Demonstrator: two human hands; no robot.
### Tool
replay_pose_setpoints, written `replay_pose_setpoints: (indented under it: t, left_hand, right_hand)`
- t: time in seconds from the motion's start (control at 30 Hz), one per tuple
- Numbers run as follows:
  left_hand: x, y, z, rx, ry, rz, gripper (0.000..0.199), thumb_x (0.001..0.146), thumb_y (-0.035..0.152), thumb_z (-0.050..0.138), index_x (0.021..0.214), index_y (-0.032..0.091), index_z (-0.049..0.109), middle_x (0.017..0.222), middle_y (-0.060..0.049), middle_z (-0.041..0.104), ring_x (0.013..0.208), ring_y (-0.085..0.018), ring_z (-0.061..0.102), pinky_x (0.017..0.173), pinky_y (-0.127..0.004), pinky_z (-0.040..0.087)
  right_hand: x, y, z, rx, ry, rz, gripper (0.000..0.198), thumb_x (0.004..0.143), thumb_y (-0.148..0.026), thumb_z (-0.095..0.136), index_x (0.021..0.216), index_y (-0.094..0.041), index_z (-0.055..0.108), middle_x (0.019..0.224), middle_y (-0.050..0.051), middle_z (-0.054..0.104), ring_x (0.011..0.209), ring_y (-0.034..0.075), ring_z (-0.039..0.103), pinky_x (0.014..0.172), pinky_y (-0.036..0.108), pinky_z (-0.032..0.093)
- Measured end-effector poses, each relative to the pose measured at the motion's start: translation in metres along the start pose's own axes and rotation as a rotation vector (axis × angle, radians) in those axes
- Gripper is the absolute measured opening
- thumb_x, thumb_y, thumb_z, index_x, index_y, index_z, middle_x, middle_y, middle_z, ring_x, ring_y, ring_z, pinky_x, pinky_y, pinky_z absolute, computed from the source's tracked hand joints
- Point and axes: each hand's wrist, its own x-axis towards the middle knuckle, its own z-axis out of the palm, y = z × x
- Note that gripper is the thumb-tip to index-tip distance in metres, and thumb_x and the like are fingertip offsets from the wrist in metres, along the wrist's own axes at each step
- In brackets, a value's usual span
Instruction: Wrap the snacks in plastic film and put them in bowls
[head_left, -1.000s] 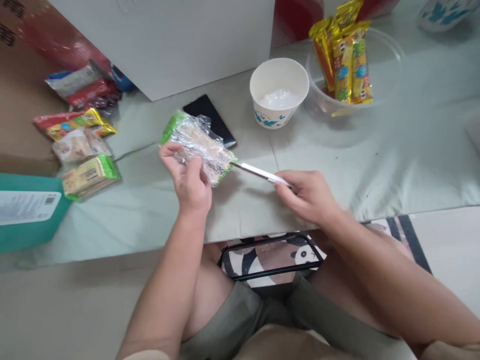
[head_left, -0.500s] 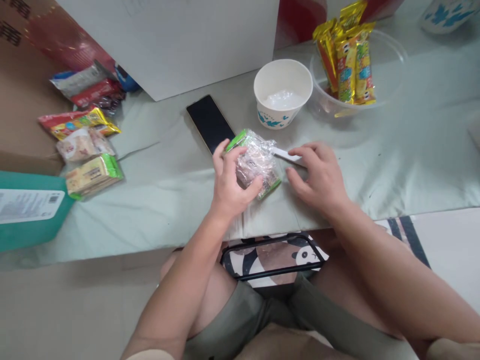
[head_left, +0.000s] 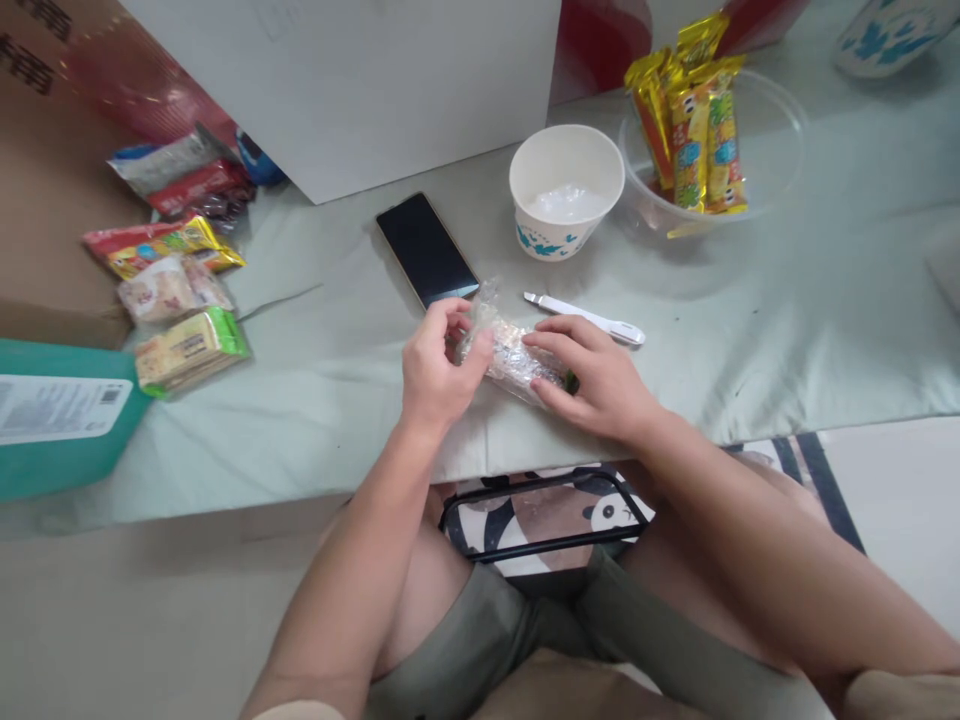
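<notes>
A snack pack in crinkled clear plastic wrap [head_left: 516, 358] lies on the cloth in front of me, a bit of green showing at its right end. My left hand [head_left: 441, 362] pinches its left end, fingers curled and partly hidden behind the wrap. From the right, my right hand [head_left: 596, 378] grips the other end, with fingertips and thumb on the plastic. Just beyond that hand, a white utility knife [head_left: 589, 317] lies loose, its tip pointing left. A black phone [head_left: 427, 248] rests beyond my left hand.
Behind the knife stands a paper cup [head_left: 568, 235] with clear plastic inside. A clear bowl [head_left: 784, 170] holds several yellow snack packets [head_left: 690, 150]. At left are more packaged snacks [head_left: 191, 350] and a green container [head_left: 67, 465]. A white box [head_left: 360, 90] stands at the back.
My right hand has let go of the utility knife, leaving it on the cloth, and moved left onto the snack pack. The pack has turned, and my left hand has shifted to its left end.
</notes>
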Motion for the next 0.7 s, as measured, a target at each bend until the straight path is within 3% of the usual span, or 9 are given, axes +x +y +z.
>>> replay_pose_setpoints:
  t: [0.07, 0.13, 0.2, 0.33, 0.5, 0.7]
  left_hand:
    - [0.001, 0.000, -0.001, 0.047, -0.059, 0.042, 0.033, 0.077, 0.031, 0.074, 0.107, 0.022, 0.067, 0.094, -0.002, 0.068, 0.080, -0.016, 0.060, 0.072, -0.027, 0.049]
    - [0.002, -0.001, -0.002, 0.060, -0.085, 0.043, 0.019, 0.078, 0.027, 0.071, 0.096, 0.020, 0.069, 0.092, -0.003, 0.069, 0.081, -0.016, 0.061, 0.075, -0.029, 0.049]
    - [0.004, -0.002, -0.003, -0.025, -0.070, -0.022, 0.008, 0.083, 0.027, 0.066, 0.085, 0.019, 0.068, 0.081, -0.002, 0.067, 0.072, -0.015, 0.058, 0.068, -0.027, 0.047]
    - [0.008, -0.006, -0.003, -0.255, 0.009, -0.125, 0.017, 0.084, 0.036, 0.069, 0.078, 0.019, 0.068, 0.068, 0.000, 0.062, 0.061, -0.012, 0.051, 0.057, -0.024, 0.041]
    - [0.012, -0.008, -0.002, -0.395, 0.094, -0.191, 0.016, 0.082, 0.033, 0.071, 0.075, 0.020, 0.066, 0.066, 0.001, 0.056, 0.059, -0.011, 0.048, 0.054, -0.023, 0.039]
    - [0.016, -0.005, 0.000, -0.496, 0.166, -0.251, 0.013, 0.081, 0.025, 0.067, 0.071, 0.020, 0.062, 0.067, 0.001, 0.054, 0.060, -0.011, 0.046, 0.054, -0.022, 0.037]
  right_hand:
    - [0.000, -0.001, 0.000, 0.028, -0.027, 0.000, 0.039, 0.093, -0.032, 0.060, 0.128, -0.017, 0.063, 0.128, 0.017, 0.067, 0.116, 0.029, 0.066, 0.100, 0.046, 0.054]
    - [0.000, -0.002, 0.000, 0.045, -0.040, 0.035, 0.042, 0.092, -0.032, 0.060, 0.132, -0.020, 0.060, 0.133, 0.016, 0.067, 0.121, 0.030, 0.065, 0.104, 0.048, 0.053]
    - [0.000, -0.002, 0.000, 0.046, -0.036, 0.087, 0.045, 0.091, -0.033, 0.060, 0.135, -0.022, 0.058, 0.136, 0.015, 0.065, 0.126, 0.031, 0.063, 0.106, 0.051, 0.052]
    - [0.000, -0.002, 0.000, 0.037, -0.018, 0.116, 0.044, 0.091, -0.032, 0.059, 0.134, -0.021, 0.058, 0.134, 0.015, 0.067, 0.126, 0.032, 0.063, 0.105, 0.051, 0.052]
    - [-0.001, 0.000, 0.001, 0.031, 0.062, 0.187, 0.042, 0.089, -0.027, 0.057, 0.131, -0.022, 0.061, 0.126, 0.014, 0.071, 0.106, 0.027, 0.068, 0.095, 0.046, 0.055]
    - [0.001, 0.001, -0.002, 0.080, 0.077, 0.254, 0.037, 0.085, -0.016, 0.051, 0.116, -0.021, 0.069, 0.088, 0.005, 0.071, 0.080, 0.020, 0.065, 0.080, 0.037, 0.053]
